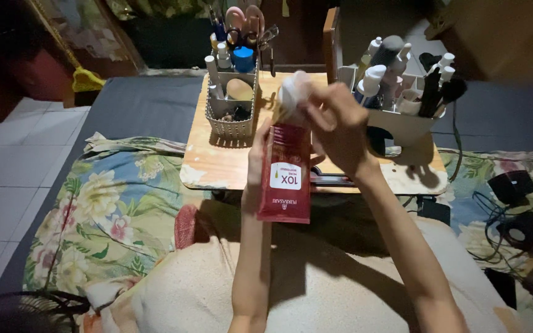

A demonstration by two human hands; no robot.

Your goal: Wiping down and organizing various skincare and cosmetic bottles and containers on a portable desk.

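My left hand [258, 161] grips a dark red squeeze tube [286, 176] by its side, holding it upright with the flat crimped end down and a white label facing me. My right hand [335, 126] closes over the tube's white cap [292, 91] at the top, fingers wrapped around it. Both hands are raised above the near edge of a small wooden lap table [217, 163].
A white mesh basket [232, 114] with scissors, pens and bottles stands at the table's back left. A white organizer [402, 120] full of brushes and bottles stands at the right. A floral sheet [112, 209], a beige pillow [316, 290] and black cables [513, 209] surround the table.
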